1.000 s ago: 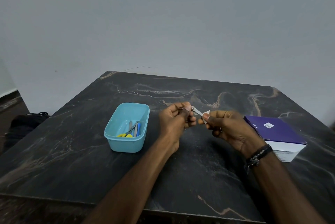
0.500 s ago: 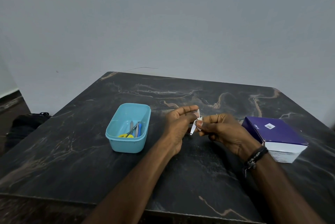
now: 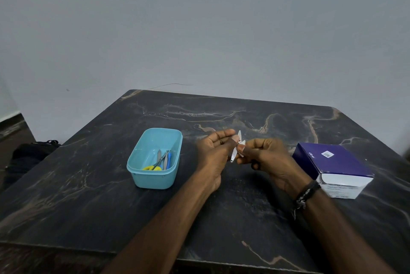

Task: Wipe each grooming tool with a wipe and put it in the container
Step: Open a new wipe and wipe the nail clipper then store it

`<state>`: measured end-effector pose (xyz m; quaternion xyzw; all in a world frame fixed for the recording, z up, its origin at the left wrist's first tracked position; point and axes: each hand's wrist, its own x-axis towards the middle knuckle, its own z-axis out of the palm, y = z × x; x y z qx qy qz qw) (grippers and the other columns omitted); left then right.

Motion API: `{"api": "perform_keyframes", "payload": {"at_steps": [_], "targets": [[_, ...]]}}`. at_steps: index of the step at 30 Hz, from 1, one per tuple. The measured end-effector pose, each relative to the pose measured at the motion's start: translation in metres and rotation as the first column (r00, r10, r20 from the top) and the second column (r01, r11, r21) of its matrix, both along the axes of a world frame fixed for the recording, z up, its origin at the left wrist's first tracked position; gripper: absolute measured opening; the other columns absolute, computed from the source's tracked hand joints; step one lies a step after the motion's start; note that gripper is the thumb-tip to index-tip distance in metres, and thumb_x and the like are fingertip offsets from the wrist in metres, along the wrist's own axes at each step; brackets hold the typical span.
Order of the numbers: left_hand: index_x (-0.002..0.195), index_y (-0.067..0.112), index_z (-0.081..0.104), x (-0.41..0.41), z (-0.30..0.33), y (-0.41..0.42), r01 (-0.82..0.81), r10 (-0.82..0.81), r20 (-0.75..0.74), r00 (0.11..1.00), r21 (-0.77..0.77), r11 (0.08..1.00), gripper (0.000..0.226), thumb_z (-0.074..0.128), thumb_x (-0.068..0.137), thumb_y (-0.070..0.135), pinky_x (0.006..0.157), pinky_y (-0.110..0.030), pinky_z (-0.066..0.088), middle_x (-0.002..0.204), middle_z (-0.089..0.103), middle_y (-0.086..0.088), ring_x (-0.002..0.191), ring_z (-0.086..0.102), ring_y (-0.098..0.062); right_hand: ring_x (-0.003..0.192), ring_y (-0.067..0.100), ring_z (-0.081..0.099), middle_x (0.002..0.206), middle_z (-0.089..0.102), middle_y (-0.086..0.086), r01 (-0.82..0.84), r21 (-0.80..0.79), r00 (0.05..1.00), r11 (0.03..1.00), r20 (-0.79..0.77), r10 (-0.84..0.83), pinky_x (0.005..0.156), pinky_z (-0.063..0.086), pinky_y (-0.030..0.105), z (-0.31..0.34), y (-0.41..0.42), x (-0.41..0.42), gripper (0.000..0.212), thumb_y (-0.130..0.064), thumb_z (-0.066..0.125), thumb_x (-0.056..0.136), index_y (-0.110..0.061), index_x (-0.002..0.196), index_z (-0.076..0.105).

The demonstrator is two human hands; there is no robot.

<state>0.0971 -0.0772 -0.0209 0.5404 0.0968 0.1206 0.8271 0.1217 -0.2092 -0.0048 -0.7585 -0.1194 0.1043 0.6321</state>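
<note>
1. Dark marble worktop (image 3: 88, 196) stands by a plain grey wall, and both hands meet above its middle.
2. A small shiny metal tool (image 3: 234, 154), maybe a nail clipper, is held in the air between the two hands, tilted, with a thin part sticking up.
3. The left hand (image 3: 214, 154) pinches the tool with thumb and fingers. The right hand (image 3: 264, 156) pinches a small white wipe (image 3: 242, 143) against it.
4. The tool is tiny and smooth. I think it could slip out and drop on the worktop if the rubbing gets too hard.
5. The wipe is very small, so some parts could stay dirty. A sharp edge could also nick a finger.
6. The blue container (image 3: 137, 162) sits left of the hands, near but not touching. It holds yellow scissors (image 3: 153, 167) and a few thin tools. A careless drop could miss it.
7. A purple box (image 3: 332, 160) sits to the right.
</note>
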Motion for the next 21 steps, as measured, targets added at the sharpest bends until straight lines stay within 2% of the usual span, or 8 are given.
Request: {"api": "perform_keyframes", "payload": {"at_steps": [3,6,11,15,19,21], "targets": [[0.101,0.011,0.071,0.002,-0.003,-0.001,0.049,-0.049,-0.003,0.999,0.076,0.996,0.018,0.068,0.085,0.005,0.071,-0.034,0.059,0.096,0.075,-0.009,0.086,0.071,-0.020,0.068,0.013,0.068,0.078,0.075,0.010,0.070,0.007,0.997,0.998,0.033,-0.070,0.053,0.042,0.020,-0.001,0.000,0.003,0.017,-0.018,0.069,0.087,-0.001,0.086,0.071],[0.105,0.008,0.070,0.000,-0.004,-0.001,0.090,-0.092,0.002,0.996,0.168,0.982,0.020,0.066,0.086,0.001,0.062,-0.028,0.058,0.098,0.074,-0.011,0.087,0.071,-0.023,0.069,0.014,0.067,0.079,0.075,0.011,0.119,0.048,0.991,0.992,0.057,-0.122,0.052,0.043,0.020,0.000,-0.002,0.005,0.021,-0.020,0.069,0.086,0.001,0.090,0.070],[0.105,0.002,0.067,-0.002,-0.005,-0.001,0.148,-0.153,-0.003,0.988,0.280,0.948,0.020,0.063,0.087,-0.004,0.063,-0.030,0.060,0.086,0.069,-0.010,0.067,0.066,-0.014,0.067,0.011,0.063,0.075,0.072,0.006,0.117,-0.008,0.991,0.993,0.066,-0.117,0.052,0.042,0.020,-0.001,-0.005,0.005,0.016,-0.018,0.069,0.086,-0.003,0.090,0.072],[0.101,0.007,0.068,-0.004,-0.004,-0.001,0.165,-0.173,-0.007,0.985,0.338,0.927,0.017,0.064,0.086,-0.002,0.055,-0.022,0.055,0.090,0.068,-0.013,0.066,0.061,-0.010,0.065,0.010,0.054,0.071,0.063,0.001,0.217,0.104,0.974,0.971,0.037,-0.221,0.054,0.040,0.023,0.001,-0.009,0.008,0.011,-0.019,0.071,0.085,-0.009,0.086,0.071],[0.092,0.014,0.069,-0.005,-0.004,-0.002,0.181,-0.195,0.000,0.981,0.377,0.909,0.017,0.065,0.085,-0.001,0.053,-0.019,0.052,0.084,0.068,-0.006,0.066,0.060,-0.006,0.063,0.011,0.054,0.068,0.066,-0.001,0.261,0.187,0.964,0.947,-0.006,-0.264,0.051,0.040,0.023,0.000,-0.013,0.013,0.008,-0.016,0.072,0.084,-0.010,0.087,0.073],[0.093,0.014,0.070,-0.006,-0.004,-0.002,0.175,-0.191,0.005,0.982,0.379,0.909,0.017,0.065,0.085,0.000,0.053,-0.019,0.052,0.086,0.068,-0.008,0.067,0.060,-0.007,0.062,0.012,0.053,0.067,0.066,0.001,0.272,0.188,0.962,0.944,-0.027,-0.271,0.050,0.040,0.023,-0.002,-0.013,0.016,0.007,-0.015,0.071,0.085,-0.009,0.087,0.073]]}}
